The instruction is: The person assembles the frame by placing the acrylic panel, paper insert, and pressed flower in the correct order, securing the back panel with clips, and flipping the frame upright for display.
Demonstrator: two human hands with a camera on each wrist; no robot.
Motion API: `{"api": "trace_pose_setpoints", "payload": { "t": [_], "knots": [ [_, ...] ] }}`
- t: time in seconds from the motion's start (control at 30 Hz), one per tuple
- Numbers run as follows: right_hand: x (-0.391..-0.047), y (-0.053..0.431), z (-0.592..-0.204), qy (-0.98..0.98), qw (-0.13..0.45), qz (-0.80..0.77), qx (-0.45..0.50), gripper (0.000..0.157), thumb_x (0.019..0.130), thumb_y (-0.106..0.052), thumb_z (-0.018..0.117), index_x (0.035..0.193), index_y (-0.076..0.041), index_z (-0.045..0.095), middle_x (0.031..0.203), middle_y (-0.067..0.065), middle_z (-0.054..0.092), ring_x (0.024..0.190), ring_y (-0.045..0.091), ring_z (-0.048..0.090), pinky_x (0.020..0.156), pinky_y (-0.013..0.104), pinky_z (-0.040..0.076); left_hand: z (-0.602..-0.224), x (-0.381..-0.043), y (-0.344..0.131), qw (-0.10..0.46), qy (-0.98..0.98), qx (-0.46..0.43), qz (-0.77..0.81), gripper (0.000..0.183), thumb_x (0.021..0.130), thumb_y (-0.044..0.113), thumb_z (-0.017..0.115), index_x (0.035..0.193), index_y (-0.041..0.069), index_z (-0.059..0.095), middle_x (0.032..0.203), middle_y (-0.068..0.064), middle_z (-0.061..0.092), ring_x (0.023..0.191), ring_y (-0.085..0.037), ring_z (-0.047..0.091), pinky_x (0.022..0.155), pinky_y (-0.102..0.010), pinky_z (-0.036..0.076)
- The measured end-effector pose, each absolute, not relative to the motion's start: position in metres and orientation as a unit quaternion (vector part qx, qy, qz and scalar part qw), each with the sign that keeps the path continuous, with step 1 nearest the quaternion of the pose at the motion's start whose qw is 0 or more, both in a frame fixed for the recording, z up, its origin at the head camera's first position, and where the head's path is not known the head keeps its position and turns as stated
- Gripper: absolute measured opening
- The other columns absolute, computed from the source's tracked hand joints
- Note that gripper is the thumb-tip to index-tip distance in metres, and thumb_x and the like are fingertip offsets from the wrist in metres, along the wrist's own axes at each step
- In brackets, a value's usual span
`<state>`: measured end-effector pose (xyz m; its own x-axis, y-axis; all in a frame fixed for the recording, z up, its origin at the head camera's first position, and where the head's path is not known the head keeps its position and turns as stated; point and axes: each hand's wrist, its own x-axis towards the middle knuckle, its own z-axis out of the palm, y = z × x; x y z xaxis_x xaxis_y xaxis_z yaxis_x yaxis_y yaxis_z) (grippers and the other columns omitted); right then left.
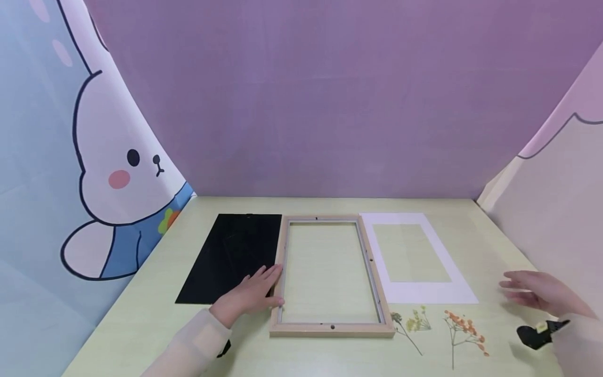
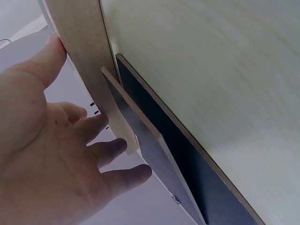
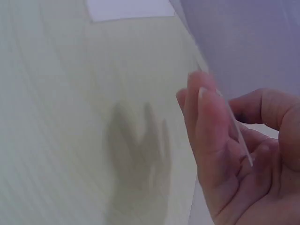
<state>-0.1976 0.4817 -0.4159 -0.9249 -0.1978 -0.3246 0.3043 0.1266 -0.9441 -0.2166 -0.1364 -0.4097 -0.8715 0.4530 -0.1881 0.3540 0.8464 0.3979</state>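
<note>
A light wooden picture frame [image 1: 332, 333] lies on the table, its inner edge and small dark fittings showing. My left hand [image 1: 249, 294] rests against its left side, fingers extended and thumb at the rim. Under that wrist and left of the frame lies a black backing board [image 1: 231, 256]; the left wrist view shows a brown-edged flap [image 2: 140, 117] standing off the board. My right hand [image 1: 542, 290] is raised over the table at the right. In the right wrist view a thin pale strip [image 3: 240, 136] shows between its fingers and thumb; what it is cannot be made out.
A white mat [image 1: 419, 292] with a rectangular window lies against the frame's right side. In front of it are dried flowers: an orange sprig [image 1: 464, 324], a yellow one [image 1: 416, 320] and a dark-headed stem [image 1: 407, 335]. Purple cloth [image 1: 330, 104] hangs behind the table.
</note>
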Motion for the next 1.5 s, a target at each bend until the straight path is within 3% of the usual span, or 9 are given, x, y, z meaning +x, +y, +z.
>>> {"api": "trace_pose_setpoints", "payload": {
  "t": [0.1,0.2,0.77,1.2,1.5],
  "knots": [
    [-0.195,0.484,-0.416,0.656,0.225,-0.720,-0.035,0.042,0.099,-0.002,0.033,0.097,-0.030,0.064,0.096,0.003,0.068,0.085,0.017,0.066,0.074,0.029,0.052,-0.410,-0.217,-0.137,0.138,0.951,0.212,0.175,0.077,0.087,0.037,0.061,0.146,0.004,0.023,0.148,-0.013,0.024,0.135,-0.037,0.013,0.102,-0.060,0.013],
    [-0.194,0.484,-0.416,0.610,0.239,-0.752,-0.067,0.050,0.098,0.002,0.030,0.102,-0.032,0.066,0.102,0.004,0.067,0.089,0.018,0.065,0.076,0.029,0.051,-0.410,-0.216,-0.137,0.137,0.952,0.213,0.175,0.077,0.087,0.037,0.061,0.146,0.004,0.023,0.148,-0.013,0.024,0.135,-0.037,0.014,0.102,-0.060,0.013],
    [-0.188,0.455,-0.406,0.491,0.209,-0.823,-0.194,0.057,0.099,0.004,0.012,0.125,-0.015,0.059,0.114,0.015,0.061,0.100,0.028,0.060,0.082,0.031,0.047,-0.405,-0.212,-0.138,0.135,0.952,0.211,0.174,0.073,0.087,0.036,0.062,0.143,0.002,0.029,0.148,-0.012,0.026,0.135,-0.037,0.016,0.102,-0.060,0.014],
    [-0.185,0.392,-0.385,0.518,0.143,-0.819,-0.204,0.053,0.098,0.008,0.018,0.123,-0.014,0.060,0.109,0.017,0.063,0.091,0.029,0.064,0.077,0.032,0.050,-0.406,-0.214,-0.138,0.141,0.952,0.209,0.174,0.073,0.088,0.036,0.061,0.143,0.002,0.029,0.148,-0.012,0.025,0.135,-0.036,0.014,0.102,-0.060,0.013],
    [-0.181,0.351,-0.387,0.543,0.120,-0.818,-0.149,0.046,0.098,0.005,0.028,0.115,-0.023,0.060,0.103,0.014,0.066,0.084,0.028,0.066,0.071,0.031,0.052,-0.409,-0.217,-0.137,0.141,0.954,0.208,0.165,0.073,0.087,0.037,0.061,0.144,0.003,0.029,0.148,-0.011,0.025,0.135,-0.036,0.014,0.102,-0.060,0.014]
  ]
}}
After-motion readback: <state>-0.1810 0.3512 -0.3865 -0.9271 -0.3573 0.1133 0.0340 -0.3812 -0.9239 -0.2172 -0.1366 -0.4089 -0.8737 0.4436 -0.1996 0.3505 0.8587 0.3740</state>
